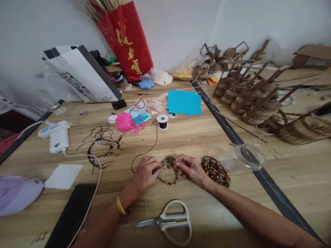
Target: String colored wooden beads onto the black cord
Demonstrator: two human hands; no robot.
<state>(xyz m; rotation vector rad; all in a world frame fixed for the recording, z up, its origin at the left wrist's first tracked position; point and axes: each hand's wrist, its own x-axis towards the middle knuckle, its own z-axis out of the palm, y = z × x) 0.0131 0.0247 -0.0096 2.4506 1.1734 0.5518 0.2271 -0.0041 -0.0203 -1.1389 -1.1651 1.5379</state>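
Between my two hands a string of small coloured beads [168,182] hangs in a curve over the wooden table. My left hand [148,172] pinches the string's left end, and my right hand [187,167] pinches its right end. Just beyond the string lies a small heap of loose beads [167,162]. A larger pile of coloured beads [216,172] is right of my right hand. Black cord [155,143] runs from a white spool [162,122] toward my left hand. Nearer my body, scissors [174,222] with pale handles lie on the table.
A clear jar [249,157] lies at the right, before several small woven baskets [248,100]. Pink yarn [124,122], dark cords [100,141] and blue sheets [184,102] lie farther back. At left are a power bank [59,137], its cable and a black phone [72,215].
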